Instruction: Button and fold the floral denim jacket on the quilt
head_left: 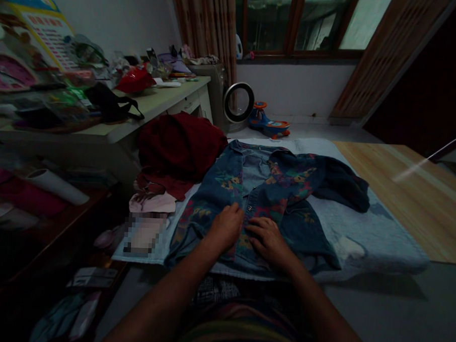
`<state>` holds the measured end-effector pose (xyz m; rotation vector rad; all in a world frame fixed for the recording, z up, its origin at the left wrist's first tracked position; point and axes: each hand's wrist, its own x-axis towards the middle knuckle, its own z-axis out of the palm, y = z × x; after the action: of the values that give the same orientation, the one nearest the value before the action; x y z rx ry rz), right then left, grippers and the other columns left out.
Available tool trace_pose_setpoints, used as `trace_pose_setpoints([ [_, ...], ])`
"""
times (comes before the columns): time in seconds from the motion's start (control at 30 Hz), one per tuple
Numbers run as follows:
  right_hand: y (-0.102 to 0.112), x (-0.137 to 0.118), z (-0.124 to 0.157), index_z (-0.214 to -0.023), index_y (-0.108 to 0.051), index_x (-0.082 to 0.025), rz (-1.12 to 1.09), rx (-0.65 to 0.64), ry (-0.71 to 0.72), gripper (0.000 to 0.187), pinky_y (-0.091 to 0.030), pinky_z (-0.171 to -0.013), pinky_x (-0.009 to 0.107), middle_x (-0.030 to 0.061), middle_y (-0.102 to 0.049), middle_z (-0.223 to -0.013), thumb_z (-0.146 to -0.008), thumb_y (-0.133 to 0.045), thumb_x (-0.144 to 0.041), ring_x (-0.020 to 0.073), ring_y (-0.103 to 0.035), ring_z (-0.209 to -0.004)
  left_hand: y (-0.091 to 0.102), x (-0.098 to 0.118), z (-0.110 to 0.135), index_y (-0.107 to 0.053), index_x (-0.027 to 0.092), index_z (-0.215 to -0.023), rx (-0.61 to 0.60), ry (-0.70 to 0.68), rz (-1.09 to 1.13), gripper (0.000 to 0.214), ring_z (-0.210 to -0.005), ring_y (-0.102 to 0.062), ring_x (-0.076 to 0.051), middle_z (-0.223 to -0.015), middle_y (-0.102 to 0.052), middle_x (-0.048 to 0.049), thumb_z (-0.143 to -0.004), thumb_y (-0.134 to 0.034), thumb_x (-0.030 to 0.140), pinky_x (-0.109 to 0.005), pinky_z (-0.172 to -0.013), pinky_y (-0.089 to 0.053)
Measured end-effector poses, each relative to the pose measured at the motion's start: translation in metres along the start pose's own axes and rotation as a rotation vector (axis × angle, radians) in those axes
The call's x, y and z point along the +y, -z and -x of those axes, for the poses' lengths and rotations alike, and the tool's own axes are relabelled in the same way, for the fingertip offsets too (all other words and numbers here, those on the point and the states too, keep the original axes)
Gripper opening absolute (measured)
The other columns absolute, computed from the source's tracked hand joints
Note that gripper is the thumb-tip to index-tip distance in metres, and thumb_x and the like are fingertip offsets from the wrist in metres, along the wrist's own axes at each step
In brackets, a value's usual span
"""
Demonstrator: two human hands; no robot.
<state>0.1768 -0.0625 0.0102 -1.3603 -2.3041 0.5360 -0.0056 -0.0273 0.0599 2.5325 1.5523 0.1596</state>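
Observation:
A blue denim shirt (207, 200) with a colourful flower print lies front up, its collar away from me and its front partly unbuttoned. One sleeve stretches out to the right, looking dark. My left hand (227, 226) is closed on the left front edge of the shirt, fingers pinched at the cloth. Beside it, my right hand (267, 239) rests on the right front below a dark button (249, 208), its fingers slightly bent and apart. Under the shirt is a pale blue cloth (372, 238) covering the table.
Dark red cloth (180, 143) is heaped at the left, with a pink cloth (153, 203) in front. A cluttered desk (174, 92) stands farther left. Bare wood-patterned board (419, 199) shows at the right. A ride-on toy (268, 123) sits on the floor by the window wall.

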Motion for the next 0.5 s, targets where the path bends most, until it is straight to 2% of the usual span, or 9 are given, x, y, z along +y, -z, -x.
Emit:
trace_pose_setpoints([
  [0.1, 0.006, -0.002, 0.0, -0.118, -0.068, -0.024, -0.005, -0.038, -0.029, 0.032, -0.037, -0.101, 0.04, 0.0074, -0.061, -0.123, -0.088, -0.058, -0.02, 0.0227, -0.05, -0.112, -0.015, -0.004, -0.012, -0.063, 0.015, -0.106, 0.012, 0.197, -0.066, 0.031, -0.099, -0.061, -0.028, -0.109, -0.06, -0.0131, -0.088, -0.059, 0.04, -0.036, -0.081, -0.051],
  [0.17, 0.013, -0.002, -0.003, -0.114, -0.069, -0.024, 0.005, -0.079, -0.038, 0.028, -0.04, -0.095, 0.038, 0.0073, -0.063, -0.115, -0.089, -0.057, -0.022, 0.0221, -0.053, -0.107, -0.018, -0.009, -0.016, -0.063, 0.014, -0.105, 0.013, 0.242, -0.042, 0.036, -0.097, -0.063, -0.029, -0.108, -0.06, -0.0138, -0.086, -0.062, 0.044, -0.036, -0.08, -0.05],
  [0.33, 0.034, -0.003, -0.031, -0.096, -0.072, -0.02, 0.031, -0.206, -0.044, 0.022, -0.043, -0.082, 0.03, 0.0058, -0.069, -0.095, -0.088, -0.052, -0.018, 0.0198, -0.061, -0.093, -0.015, -0.015, -0.021, -0.067, 0.014, -0.096, 0.002, 0.275, 0.01, 0.018, -0.09, -0.067, -0.026, -0.101, -0.065, -0.0143, -0.084, -0.055, 0.022, -0.034, -0.078, -0.05],
  [0.5, 0.038, -0.002, -0.074, -0.098, -0.069, -0.019, 0.164, -0.137, -0.272, 0.022, -0.042, -0.076, 0.029, 0.0093, -0.071, -0.1, -0.088, -0.05, -0.021, 0.0218, -0.064, -0.093, -0.01, -0.021, -0.031, -0.07, 0.016, -0.088, -0.031, 0.273, 0.026, 0.019, -0.088, -0.067, -0.026, -0.093, -0.07, -0.0132, -0.078, -0.055, 0.019, -0.031, -0.077, -0.049],
])
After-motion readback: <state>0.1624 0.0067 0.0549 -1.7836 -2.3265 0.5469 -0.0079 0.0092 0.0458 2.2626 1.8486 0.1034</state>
